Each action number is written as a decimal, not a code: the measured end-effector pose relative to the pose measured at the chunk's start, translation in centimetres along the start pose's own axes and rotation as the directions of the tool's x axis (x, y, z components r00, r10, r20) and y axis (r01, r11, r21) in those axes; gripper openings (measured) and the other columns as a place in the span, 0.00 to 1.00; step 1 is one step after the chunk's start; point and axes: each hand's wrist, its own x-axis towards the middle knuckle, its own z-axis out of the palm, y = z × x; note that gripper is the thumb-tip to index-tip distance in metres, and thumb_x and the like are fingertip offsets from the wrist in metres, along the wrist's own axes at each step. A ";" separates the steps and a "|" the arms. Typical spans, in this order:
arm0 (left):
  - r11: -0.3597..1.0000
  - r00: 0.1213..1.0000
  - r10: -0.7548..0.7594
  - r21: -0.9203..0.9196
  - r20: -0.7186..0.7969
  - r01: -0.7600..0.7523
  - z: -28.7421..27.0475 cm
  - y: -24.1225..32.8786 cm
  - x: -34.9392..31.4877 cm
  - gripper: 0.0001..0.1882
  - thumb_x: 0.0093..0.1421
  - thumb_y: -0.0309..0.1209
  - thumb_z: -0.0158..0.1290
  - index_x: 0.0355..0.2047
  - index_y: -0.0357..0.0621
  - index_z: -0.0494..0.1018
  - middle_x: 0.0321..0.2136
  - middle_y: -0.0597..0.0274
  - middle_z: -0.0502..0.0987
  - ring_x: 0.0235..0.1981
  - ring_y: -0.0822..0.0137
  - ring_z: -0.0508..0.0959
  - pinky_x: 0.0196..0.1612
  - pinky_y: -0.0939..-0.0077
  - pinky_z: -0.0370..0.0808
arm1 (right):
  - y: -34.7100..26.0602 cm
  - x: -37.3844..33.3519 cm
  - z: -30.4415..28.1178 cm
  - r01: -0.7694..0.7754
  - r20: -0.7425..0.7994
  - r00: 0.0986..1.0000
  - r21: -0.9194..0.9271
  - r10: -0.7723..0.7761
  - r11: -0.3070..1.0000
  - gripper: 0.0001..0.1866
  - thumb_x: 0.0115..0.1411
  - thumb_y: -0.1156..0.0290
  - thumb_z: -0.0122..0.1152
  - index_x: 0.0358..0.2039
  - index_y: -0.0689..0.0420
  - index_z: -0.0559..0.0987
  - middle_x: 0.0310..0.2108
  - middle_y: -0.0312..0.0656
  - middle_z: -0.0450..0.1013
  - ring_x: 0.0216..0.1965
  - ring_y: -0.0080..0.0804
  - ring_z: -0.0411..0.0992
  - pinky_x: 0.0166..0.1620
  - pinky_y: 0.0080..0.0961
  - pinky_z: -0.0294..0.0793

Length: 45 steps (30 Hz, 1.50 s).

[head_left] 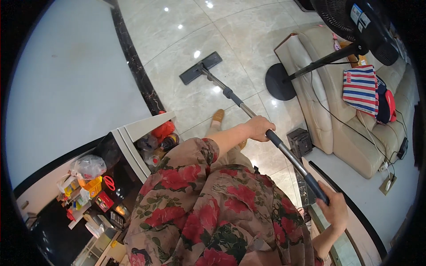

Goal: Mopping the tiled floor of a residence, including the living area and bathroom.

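A flat mop (289,155) runs slantwise across the view, from lower right to upper left. Its dark rectangular head (191,74) rests on the glossy tiled floor (242,26), close to the dark skirting along the left wall. My left hand (261,128) is closed round the pole about halfway up, by a dark grip section. Farther back, my right hand (335,207) holds the dark handle end, its fingers partly hidden behind the handle. Both hands are on this one pole.
A standing fan (278,82) and a beige leather sofa (306,97) with a striped bag (360,91) stand on the right. A dark box (300,141) sits by the sofa. Cables hang over the sofa. Left, bottles and bags lie beside a white panel (148,126), near a cluttered dark tabletop (55,230).
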 end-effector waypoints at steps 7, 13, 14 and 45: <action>0.947 0.965 -0.230 0.257 0.123 0.193 -5.7 -2.0 -1.9 0.09 0.37 0.33 0.55 0.21 0.46 0.72 0.20 0.52 0.74 0.27 0.50 0.75 0.30 0.59 0.71 | -2.5 3.3 0.7 0.215 -0.030 0.976 0.059 -0.214 0.975 0.25 0.43 0.75 0.59 0.46 0.57 0.72 0.25 0.57 0.70 0.28 0.51 0.70 0.31 0.37 0.68; 0.870 0.928 -0.369 0.332 -0.050 0.364 -16.7 -13.7 -8.9 0.07 0.38 0.30 0.55 0.21 0.46 0.72 0.21 0.52 0.74 0.28 0.50 0.75 0.33 0.58 0.71 | -13.8 14.4 1.7 0.522 -0.065 0.840 -0.171 -0.538 0.836 0.24 0.48 0.69 0.58 0.48 0.51 0.69 0.22 0.52 0.69 0.27 0.52 0.68 0.31 0.42 0.65; 0.853 0.916 -0.393 0.338 -0.084 0.397 -18.2 -15.2 -9.2 0.06 0.39 0.29 0.54 0.21 0.46 0.72 0.21 0.52 0.74 0.29 0.50 0.75 0.33 0.59 0.71 | -15.3 16.0 1.6 0.519 -0.067 0.842 -0.170 -0.535 0.838 0.24 0.48 0.69 0.58 0.48 0.51 0.69 0.22 0.52 0.69 0.27 0.52 0.68 0.31 0.42 0.65; 0.865 0.998 0.042 0.499 0.036 -0.054 -8.9 -9.3 0.3 0.14 0.38 0.25 0.55 0.30 0.50 0.73 0.27 0.63 0.72 0.36 0.63 0.71 0.52 0.57 0.59 | -8.7 15.6 10.6 -0.118 0.309 0.926 0.782 -0.216 0.613 0.31 0.53 0.73 0.53 0.57 0.55 0.56 0.20 0.43 0.69 0.17 0.29 0.70 0.20 0.26 0.72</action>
